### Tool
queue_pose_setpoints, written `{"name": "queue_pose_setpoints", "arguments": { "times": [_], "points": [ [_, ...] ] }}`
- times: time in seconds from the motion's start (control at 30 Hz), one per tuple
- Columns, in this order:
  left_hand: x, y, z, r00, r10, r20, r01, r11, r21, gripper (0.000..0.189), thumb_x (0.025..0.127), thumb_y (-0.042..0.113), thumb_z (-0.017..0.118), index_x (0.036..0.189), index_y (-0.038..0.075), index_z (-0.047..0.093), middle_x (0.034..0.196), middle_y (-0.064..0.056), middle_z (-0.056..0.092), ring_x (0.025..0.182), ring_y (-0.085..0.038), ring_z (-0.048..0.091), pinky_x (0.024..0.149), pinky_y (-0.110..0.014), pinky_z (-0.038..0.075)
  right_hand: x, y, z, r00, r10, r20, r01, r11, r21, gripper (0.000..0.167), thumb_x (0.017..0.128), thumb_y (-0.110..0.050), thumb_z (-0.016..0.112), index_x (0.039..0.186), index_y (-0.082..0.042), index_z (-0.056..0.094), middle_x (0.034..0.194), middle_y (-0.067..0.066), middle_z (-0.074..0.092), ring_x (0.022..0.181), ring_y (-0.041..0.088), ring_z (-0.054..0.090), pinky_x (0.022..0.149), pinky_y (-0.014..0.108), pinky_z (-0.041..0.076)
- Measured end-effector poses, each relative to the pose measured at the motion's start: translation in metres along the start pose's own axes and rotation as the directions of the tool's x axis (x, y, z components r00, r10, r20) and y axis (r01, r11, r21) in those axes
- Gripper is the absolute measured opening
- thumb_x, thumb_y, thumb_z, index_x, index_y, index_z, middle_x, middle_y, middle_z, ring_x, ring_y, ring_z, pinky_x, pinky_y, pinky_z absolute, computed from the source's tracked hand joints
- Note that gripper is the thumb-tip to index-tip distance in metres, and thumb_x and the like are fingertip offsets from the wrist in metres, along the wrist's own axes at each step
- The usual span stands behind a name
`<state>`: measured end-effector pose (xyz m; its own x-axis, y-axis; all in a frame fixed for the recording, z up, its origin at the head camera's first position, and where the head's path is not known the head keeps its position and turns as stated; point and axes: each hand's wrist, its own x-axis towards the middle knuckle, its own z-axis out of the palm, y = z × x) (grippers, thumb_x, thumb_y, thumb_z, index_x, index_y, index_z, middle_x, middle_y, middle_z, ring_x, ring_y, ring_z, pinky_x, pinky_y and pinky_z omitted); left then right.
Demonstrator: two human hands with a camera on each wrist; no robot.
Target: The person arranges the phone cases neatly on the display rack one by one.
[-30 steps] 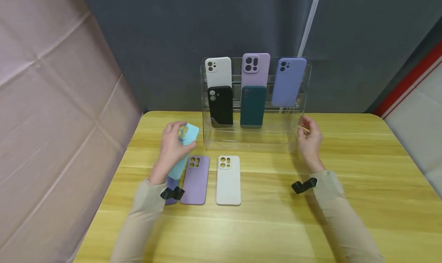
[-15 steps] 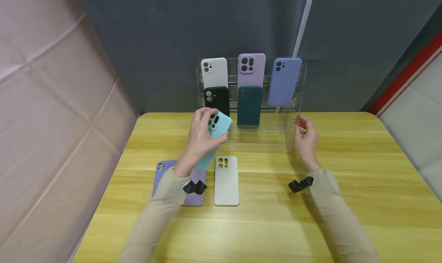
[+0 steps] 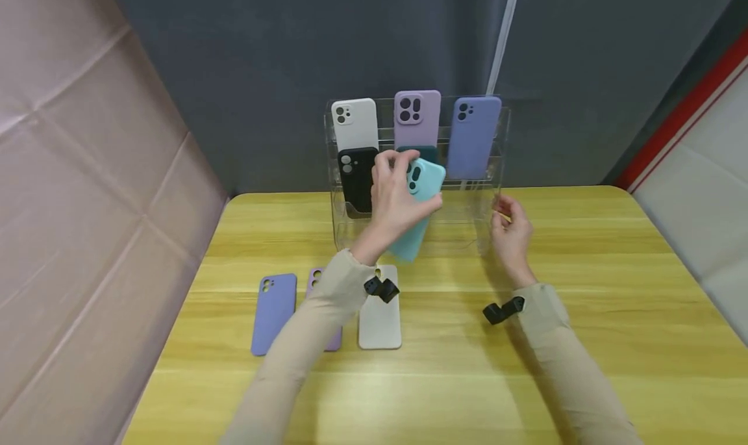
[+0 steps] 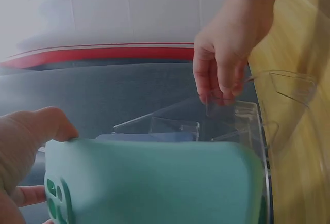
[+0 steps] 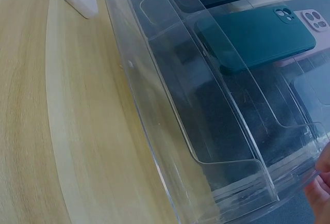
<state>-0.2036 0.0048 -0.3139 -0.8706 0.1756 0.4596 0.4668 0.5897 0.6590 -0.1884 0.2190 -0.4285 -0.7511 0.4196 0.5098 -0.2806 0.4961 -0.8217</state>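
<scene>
Turquoise phone case (image 3: 413, 236): off the surface, at the near side of the rack's middle, tilted with its camera-cutout end up and to the right; contact with the rack cannot be told. Grey curtain (image 3: 304, 62) hangs on the far side. Wood-grain surface (image 3: 456, 380) carries the rack and three cases. Clear display rack (image 3: 461, 211) stands at the far part, tiered. Left hand (image 3: 393, 195): grip narrowed to the turquoise phone case, thumb on one long edge, fingers at the other. Right hand (image 3: 511, 234): fingers bent, grip pinching the rack's right side panel. Rack, upper row, left to right: white case (image 3: 355, 123), lilac case (image 3: 417, 127), periwinkle case (image 3: 474, 139). Lower row: black case (image 3: 355, 188) at left; dark teal case (image 5: 255, 41) in the middle, partly hidden in the head view. Flat on the surface, near the rack, left to right: blue-violet case (image 3: 273, 314); purple case (image 3: 334, 339), mostly behind the left sleeve; off-white case (image 3: 380, 325). Black wrist cameras (image 3: 504, 311) sit at both cuffs.
</scene>
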Motion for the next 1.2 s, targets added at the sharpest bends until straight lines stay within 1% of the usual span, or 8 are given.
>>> {"name": "queue_pose_setpoints", "arguments": {
  "times": [0.03, 0.13, 0.3, 0.4, 0.53, 0.63, 0.93, 1.2],
  "points": [
    [0.003, 0.004, 0.003, 1.0, -0.002, -0.016, 0.002, 1.0, -0.003, 0.066, 0.067, 0.03, 0.075, 0.127, 0.016, 0.051, 0.122, -0.009, 0.033, 0.106, -0.024, 0.036, 0.074, -0.033, 0.041, 0.001, 0.005, 0.001, 1.0, 0.004, 0.003, -0.004, 1.0, 0.005, 0.029, 0.086, 0.014, 0.049, 0.114, 0.011, 0.058, 0.105, 0.026, 0.062, 0.098, 0.035, 0.06, 0.075, 0.003, 0.042],
    [0.014, 0.014, 0.011, 0.998, -0.001, -0.07, 0.0, 1.0, -0.016, 0.067, 0.065, 0.032, 0.077, 0.124, 0.014, 0.051, 0.121, -0.009, 0.033, 0.108, -0.023, 0.036, 0.077, -0.031, 0.042, -0.001, 0.001, 0.0, 1.0, 0.008, 0.001, -0.008, 1.0, 0.01, 0.029, 0.087, 0.014, 0.049, 0.114, 0.013, 0.057, 0.105, 0.027, 0.061, 0.098, 0.037, 0.059, 0.074, 0.003, 0.042],
    [0.032, 0.03, 0.025, 0.988, -0.001, -0.156, -0.005, 0.999, -0.04, 0.07, 0.065, 0.035, 0.079, 0.124, 0.014, 0.048, 0.122, -0.009, 0.032, 0.111, -0.021, 0.036, 0.083, -0.026, 0.04, -0.004, -0.022, -0.005, 1.0, -0.011, -0.014, 0.011, 1.0, 0.015, 0.027, 0.085, 0.017, 0.048, 0.111, 0.017, 0.056, 0.103, 0.032, 0.06, 0.095, 0.041, 0.058, 0.075, 0.008, 0.046],
    [0.041, 0.036, 0.034, 0.973, 0.015, -0.23, -0.029, 0.998, -0.058, 0.069, 0.067, 0.035, 0.079, 0.124, 0.013, 0.047, 0.122, -0.01, 0.032, 0.11, -0.022, 0.036, 0.084, -0.025, 0.039, -0.004, -0.025, -0.005, 1.0, -0.011, -0.021, 0.012, 1.0, 0.018, 0.027, 0.085, 0.017, 0.048, 0.111, 0.018, 0.056, 0.102, 0.033, 0.059, 0.095, 0.041, 0.058, 0.076, 0.009, 0.047],
    [0.05, 0.04, 0.05, 0.945, 0.031, -0.326, -0.059, 0.995, -0.075, 0.068, 0.069, 0.034, 0.078, 0.124, 0.013, 0.046, 0.12, -0.009, 0.031, 0.109, -0.021, 0.036, 0.082, -0.024, 0.039, -0.001, -0.008, -0.002, 1.0, 0.006, -0.026, -0.005, 0.999, 0.033, 0.027, 0.087, 0.013, 0.049, 0.112, 0.015, 0.057, 0.104, 0.03, 0.061, 0.096, 0.036, 0.06, 0.076, 0.006, 0.045],
    [0.055, 0.041, 0.062, 0.928, 0.034, -0.37, -0.069, 0.994, -0.082, 0.067, 0.07, 0.034, 0.077, 0.124, 0.013, 0.044, 0.12, -0.008, 0.03, 0.108, -0.021, 0.035, 0.08, -0.023, 0.037, 0.001, 0.002, 0.001, 0.999, 0.022, -0.025, -0.021, 0.999, 0.024, 0.027, 0.087, 0.011, 0.05, 0.113, 0.012, 0.058, 0.106, 0.027, 0.062, 0.098, 0.033, 0.06, 0.076, 0.005, 0.045],
    [0.06, 0.043, 0.089, 0.901, 0.067, -0.428, -0.089, 0.995, -0.033, 0.066, 0.07, 0.031, 0.079, 0.123, 0.012, 0.045, 0.12, -0.009, 0.029, 0.107, -0.024, 0.035, 0.078, -0.025, 0.039, 0.0, 0.002, 0.002, 0.999, 0.044, -0.027, -0.044, 0.999, 0.004, 0.028, 0.087, 0.009, 0.051, 0.114, 0.011, 0.058, 0.105, 0.024, 0.063, 0.096, 0.031, 0.06, 0.075, 0.006, 0.045],
    [0.058, 0.044, 0.105, 0.906, 0.059, -0.419, -0.053, 0.998, 0.028, 0.066, 0.071, 0.036, 0.078, 0.124, 0.013, 0.046, 0.124, -0.01, 0.031, 0.114, -0.024, 0.035, 0.086, -0.027, 0.041, -0.001, -0.001, 0.001, 0.997, 0.075, -0.025, -0.075, 0.997, 0.006, 0.026, 0.088, 0.007, 0.051, 0.113, 0.009, 0.059, 0.105, 0.023, 0.064, 0.096, 0.027, 0.061, 0.075, 0.006, 0.045]
  ]
}}
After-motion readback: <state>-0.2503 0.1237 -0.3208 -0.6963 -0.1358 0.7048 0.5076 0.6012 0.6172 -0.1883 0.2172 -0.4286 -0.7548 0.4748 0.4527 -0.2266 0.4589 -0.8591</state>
